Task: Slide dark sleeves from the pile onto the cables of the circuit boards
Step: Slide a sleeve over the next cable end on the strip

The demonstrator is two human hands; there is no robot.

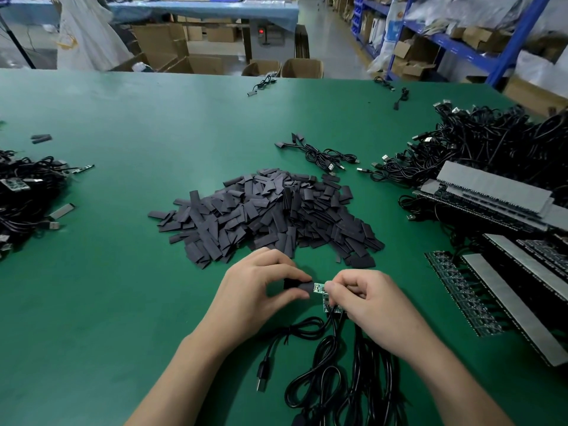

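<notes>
I see both forearms reaching in across the green counter [123,272], and the hands meet just on the near side of the sleeve pile [270,216]. The left hand [261,290] pinches one dark sleeve [296,285] between curled thumb and forefinger, with the sleeve's end right at the tip of a small green circuit board [320,289]. The right hand [365,299] grips that board, fingers curled tight and knuckles up. Black cables [365,364] trail from the board away from the pile, looping toward me.

Left hand [261,290] pinches dark sleeve [299,285] against circuit board [321,292]; right hand [365,299] grips board.
</notes>
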